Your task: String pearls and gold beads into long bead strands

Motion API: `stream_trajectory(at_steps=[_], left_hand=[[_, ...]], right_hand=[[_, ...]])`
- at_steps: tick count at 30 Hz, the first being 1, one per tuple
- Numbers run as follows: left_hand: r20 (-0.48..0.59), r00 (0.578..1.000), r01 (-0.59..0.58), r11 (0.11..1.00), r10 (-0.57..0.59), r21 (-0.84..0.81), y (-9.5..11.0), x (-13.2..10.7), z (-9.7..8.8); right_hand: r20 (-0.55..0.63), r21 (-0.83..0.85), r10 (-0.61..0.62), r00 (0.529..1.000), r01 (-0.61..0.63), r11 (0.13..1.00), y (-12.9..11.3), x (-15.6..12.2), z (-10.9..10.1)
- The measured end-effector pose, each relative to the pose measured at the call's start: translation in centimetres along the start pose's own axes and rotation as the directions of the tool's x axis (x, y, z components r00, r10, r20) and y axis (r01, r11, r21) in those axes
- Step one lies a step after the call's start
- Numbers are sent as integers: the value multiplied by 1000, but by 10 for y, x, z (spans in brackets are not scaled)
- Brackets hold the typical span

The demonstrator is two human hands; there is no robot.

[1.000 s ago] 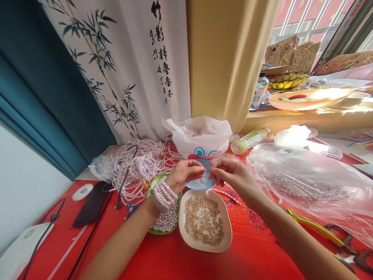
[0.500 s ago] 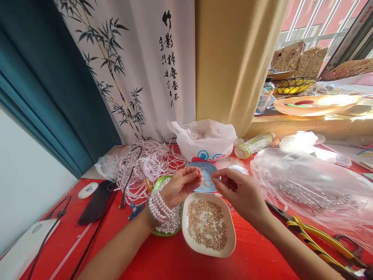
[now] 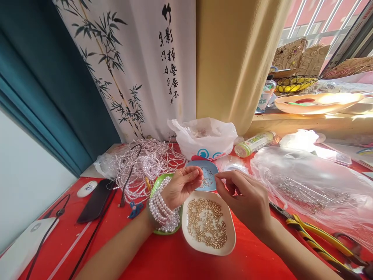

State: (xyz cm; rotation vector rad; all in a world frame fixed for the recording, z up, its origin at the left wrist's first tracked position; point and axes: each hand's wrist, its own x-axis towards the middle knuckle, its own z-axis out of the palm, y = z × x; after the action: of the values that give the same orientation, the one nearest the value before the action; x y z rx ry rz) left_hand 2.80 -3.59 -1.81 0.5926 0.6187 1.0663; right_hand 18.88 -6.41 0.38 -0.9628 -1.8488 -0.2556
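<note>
My left hand (image 3: 182, 186) is closed in a pinch above the edge of the blue tray (image 3: 194, 163); what its fingertips hold is too small to make out. My right hand (image 3: 243, 196) also pinches, a short way to the right, and whatever lies between thumb and forefinger cannot be seen clearly. Below both hands sits a cream dish (image 3: 201, 249) with small gold beads (image 3: 205, 233) spread in it. White pearl strands (image 3: 164, 210) overlap my left wrist and a green tray (image 3: 159, 181). The blue tray contains small metallic pieces (image 3: 207, 181).
A tangled heap of pearl strands (image 3: 145, 163) lies at the back left, near a black phone (image 3: 94, 202). A white plastic bag (image 3: 201, 134) stands behind the trays. Yellow-and-black pliers (image 3: 317, 237) and a clear bag of metal pieces (image 3: 309, 186) lie at right.
My right hand has moved slightly right, widening the gap between the two pinches. My left hand stays almost where it was. The view has shifted a little.
</note>
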Motion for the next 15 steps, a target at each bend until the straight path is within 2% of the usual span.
stream_trajectory(at_steps=[15], left_hand=[[-2, 999, -44, 999, 44, 15, -3, 3, -3]], right_hand=[[43, -58, 3, 999, -1, 998, 4, -4, 4]])
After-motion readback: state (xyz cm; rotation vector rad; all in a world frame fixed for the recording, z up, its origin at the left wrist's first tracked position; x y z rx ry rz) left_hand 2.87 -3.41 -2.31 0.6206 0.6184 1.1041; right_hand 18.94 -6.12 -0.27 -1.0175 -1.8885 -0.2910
